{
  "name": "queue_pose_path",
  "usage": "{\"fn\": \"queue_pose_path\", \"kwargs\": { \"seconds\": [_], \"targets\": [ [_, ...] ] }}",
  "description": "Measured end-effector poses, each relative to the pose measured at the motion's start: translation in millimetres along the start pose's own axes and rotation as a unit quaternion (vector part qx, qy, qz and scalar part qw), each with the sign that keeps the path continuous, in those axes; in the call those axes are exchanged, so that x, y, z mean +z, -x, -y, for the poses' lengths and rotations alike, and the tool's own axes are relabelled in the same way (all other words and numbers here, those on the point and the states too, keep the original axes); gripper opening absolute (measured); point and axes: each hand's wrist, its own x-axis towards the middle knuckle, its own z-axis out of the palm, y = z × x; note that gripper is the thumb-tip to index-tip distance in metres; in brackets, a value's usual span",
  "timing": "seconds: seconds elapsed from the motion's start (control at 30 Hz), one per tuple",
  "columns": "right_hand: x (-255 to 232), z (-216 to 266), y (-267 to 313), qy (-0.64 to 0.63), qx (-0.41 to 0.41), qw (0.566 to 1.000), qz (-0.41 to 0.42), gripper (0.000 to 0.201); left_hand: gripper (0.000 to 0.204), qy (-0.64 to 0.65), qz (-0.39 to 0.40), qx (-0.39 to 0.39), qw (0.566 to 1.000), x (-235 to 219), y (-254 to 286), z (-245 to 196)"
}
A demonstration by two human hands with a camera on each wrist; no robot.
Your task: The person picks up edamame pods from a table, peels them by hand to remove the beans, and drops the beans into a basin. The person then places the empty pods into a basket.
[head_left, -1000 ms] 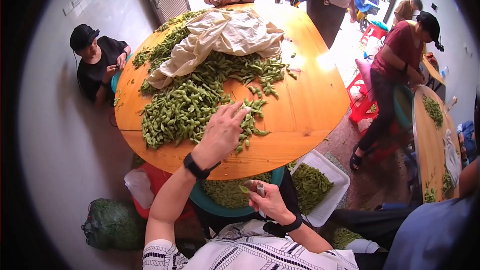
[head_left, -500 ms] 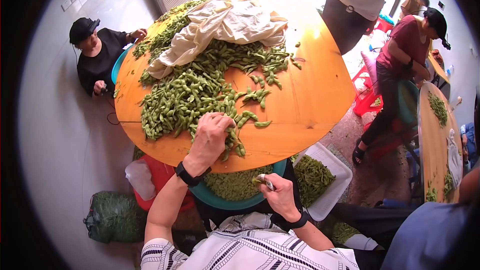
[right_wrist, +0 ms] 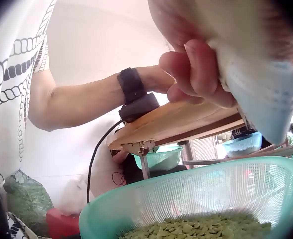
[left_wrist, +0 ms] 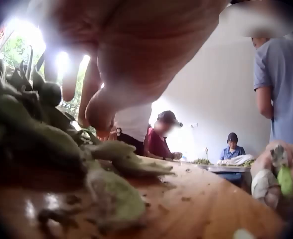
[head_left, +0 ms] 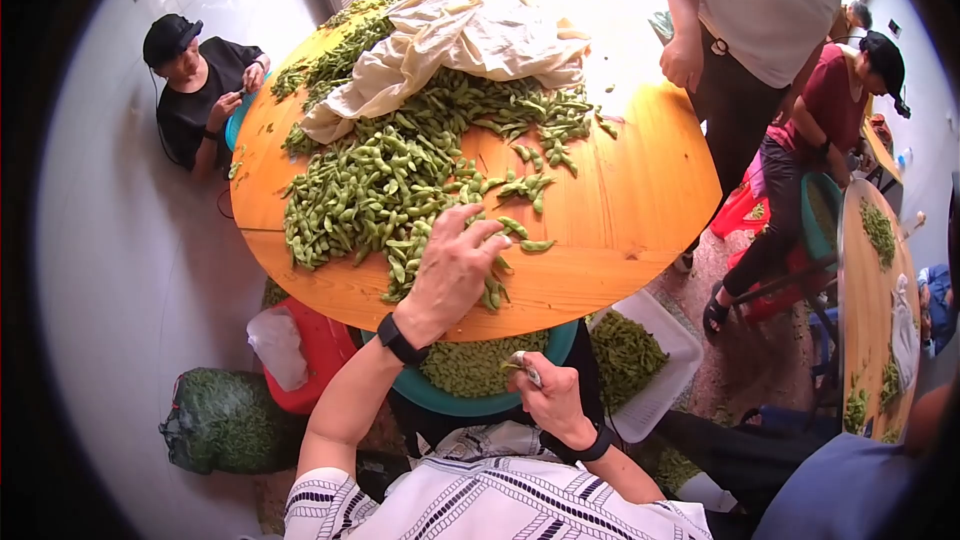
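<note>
My left hand reaches over the near edge of a heap of green soybean pods on the round wooden table. Its fingers are spread and loosely bent, fingertips right at the pods; in the left wrist view they hang above them. Lower down, over a teal basket of shelled beans, my right hand pinches a green soybean pod. Its thumb area has a pale wrapping, and a small silvery piece shows beside the pod.
A cream cloth covers the back of the heap. A white crate of pods stands to the right, below the table. At left are a red stool and a full green bag. Several people stand or sit around.
My left hand went down to the pods with fingers gathered, then spread them and shifted right. My right hand moved slightly right, still holding a pod. A standing person came closer to the table's right.
</note>
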Motion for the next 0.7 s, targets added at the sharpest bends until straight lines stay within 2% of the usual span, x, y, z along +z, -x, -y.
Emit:
{"fn": "queue_pose_path", "kwargs": {
  "seconds": [0.03,0.1,0.17,0.23,0.3,0.4,0.43,0.47,0.57,0.63,0.67,0.7],
  "targets": [
    [-2.6,-1.3,1.3,0.006,0.005,1.000,-0.018,0.016,0.022,0.003,0.021,0.039,0.999,3.7,-1.4,-2.9],
    [-10.2,-7.0,9.4,0.008,0.015,0.998,-0.063,0.015,0.015,-0.033,0.069,0.038,0.996,6.1,-4.5,-2.8],
    [-25.6,-11.4,18.1,-0.006,0.074,0.994,-0.082,0.016,0.016,-0.048,0.078,0.036,0.995,0.2,-6.3,-2.2],
    [-36.7,-27.0,30.4,-0.005,0.114,0.987,-0.115,0.017,0.016,0.028,0.057,0.013,0.998,-4.8,-4.0,-4.7],
    [-47.2,-44.2,43.9,0.018,0.161,0.976,-0.142,0.018,0.020,0.051,0.001,-0.018,0.999,-15.1,-2.0,-10.5],
    [-61.7,-79.1,65.4,0.069,0.223,0.953,-0.192,0.019,0.025,0.134,-0.071,-0.143,0.978,-26.5,16.0,-15.4],
    [-66.5,-90.1,71.3,0.085,0.236,0.945,-0.210,0.019,0.028,0.161,-0.088,-0.191,0.964,-26.9,24.7,-15.1],
    [-69.5,-102.9,77.7,0.101,0.249,0.936,-0.229,0.019,0.029,0.234,-0.094,-0.289,0.924,-29.2,31.8,-19.1],
    [-80.8,-117.5,87.6,0.105,0.271,0.923,-0.252,0.019,0.025,0.377,-0.109,-0.378,0.839,-34.5,55.3,-20.7],
    [-86.5,-119.0,89.6,0.105,0.262,0.923,-0.260,0.017,0.023,0.488,-0.072,-0.380,0.783,-43.1,72.4,-23.6],
    [-90.9,-111.3,87.2,0.050,0.295,0.923,-0.241,0.015,0.018,0.509,-0.088,-0.391,0.761,-44.2,77.1,-32.5],
    [-93.6,-106.4,84.0,-0.005,0.326,0.919,-0.221,0.015,0.018,0.510,-0.086,-0.391,0.761,-47.1,79.7,-40.3]
  ]
}}
